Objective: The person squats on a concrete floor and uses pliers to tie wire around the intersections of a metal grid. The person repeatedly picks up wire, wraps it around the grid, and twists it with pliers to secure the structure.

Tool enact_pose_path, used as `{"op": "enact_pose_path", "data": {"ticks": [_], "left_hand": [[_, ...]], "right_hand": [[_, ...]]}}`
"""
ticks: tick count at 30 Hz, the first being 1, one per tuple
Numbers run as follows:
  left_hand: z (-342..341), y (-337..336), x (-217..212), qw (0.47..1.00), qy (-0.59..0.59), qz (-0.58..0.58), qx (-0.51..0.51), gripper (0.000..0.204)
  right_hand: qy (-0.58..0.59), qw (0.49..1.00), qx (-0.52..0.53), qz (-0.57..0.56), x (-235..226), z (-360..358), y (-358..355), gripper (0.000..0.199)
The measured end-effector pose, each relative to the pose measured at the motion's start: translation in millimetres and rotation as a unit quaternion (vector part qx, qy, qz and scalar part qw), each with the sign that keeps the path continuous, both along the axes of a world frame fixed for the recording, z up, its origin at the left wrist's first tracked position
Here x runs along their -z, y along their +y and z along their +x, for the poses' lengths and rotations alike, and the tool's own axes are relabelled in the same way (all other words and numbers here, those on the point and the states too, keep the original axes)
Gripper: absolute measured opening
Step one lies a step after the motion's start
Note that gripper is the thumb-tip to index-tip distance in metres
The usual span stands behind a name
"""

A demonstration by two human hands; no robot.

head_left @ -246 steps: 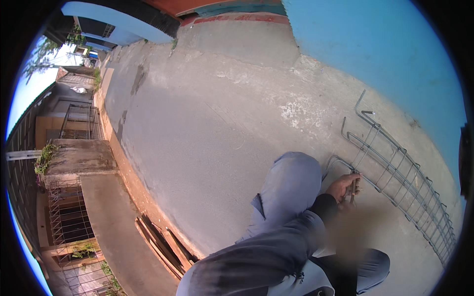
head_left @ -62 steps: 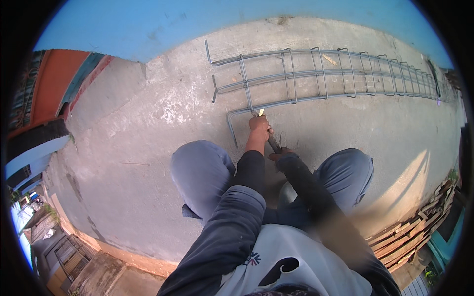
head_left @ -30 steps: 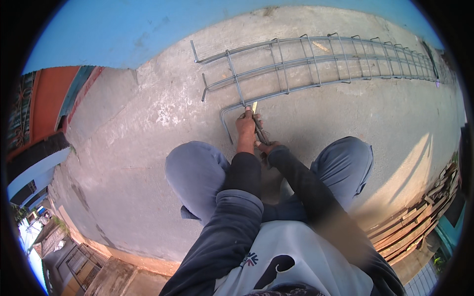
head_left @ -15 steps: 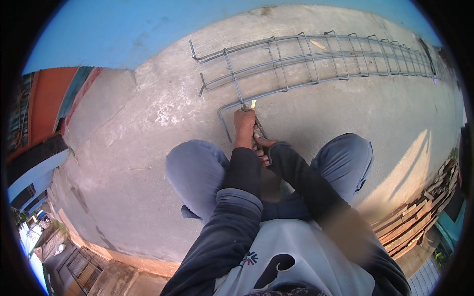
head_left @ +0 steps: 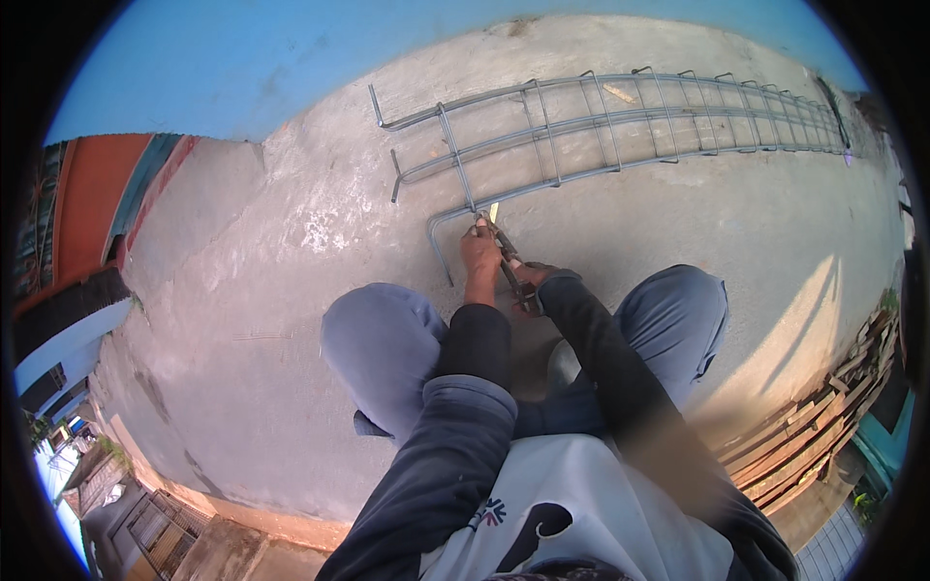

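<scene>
Grips dark tool [head_left: 506,248] in right hand [head_left: 533,277], curls nearer left hand [head_left: 480,256] (grasp unclear) beside metal cage [head_left: 605,117] stretching left to right beyond.

Long grey steel-bar cage [head_left: 609,118] lies on flat grey concrete [head_left: 252,290] — flat blue wall [head_left: 213,68] beyond, long brown wooden planks [head_left: 790,438] at right.

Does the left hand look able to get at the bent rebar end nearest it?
Probably yes: the bent rebar end lies just beside the left hand, with only bare concrete visible between them.
</scene>
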State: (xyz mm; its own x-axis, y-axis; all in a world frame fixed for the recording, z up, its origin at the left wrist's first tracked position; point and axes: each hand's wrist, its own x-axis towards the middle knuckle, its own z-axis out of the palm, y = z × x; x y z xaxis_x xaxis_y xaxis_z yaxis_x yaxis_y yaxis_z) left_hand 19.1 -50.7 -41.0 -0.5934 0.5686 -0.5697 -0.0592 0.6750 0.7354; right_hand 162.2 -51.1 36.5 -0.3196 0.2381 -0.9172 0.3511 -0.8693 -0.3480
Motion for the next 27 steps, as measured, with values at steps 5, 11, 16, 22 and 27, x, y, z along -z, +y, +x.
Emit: {"op": "enact_pose_path", "data": {"ticks": [5,11,16,22,27], "left_hand": [[8.6,0.1,1.2,0.981,-0.184,-0.003,-0.059,0.051],[16.7,-3.9,-13.2,0.988,-0.144,0.013,0.050,0.055],[8.0,-8.1,-11.5,0.992,-0.106,0.042,0.060,0.058],[45.0,-10.9,1.2,0.979,-0.192,0.071,0.020,0.055],[4.0,-6.4,6.0,0.948,-0.281,0.094,-0.113,0.050]], "right_hand": [[-0.185,0.908,-0.206,0.315,8.5,-0.4,25.8,0.059],[-0.137,0.891,-0.271,0.339,37.6,-17.4,37.4,0.040],[-0.295,0.852,-0.143,0.408,72.6,-48.4,3.4,0.042],[-0.378,0.844,-0.051,0.376,155.9,-12.4,-4.4,0.038],[-0.264,0.896,0.100,0.343,60.6,-30.1,60.3,0.070]]}}
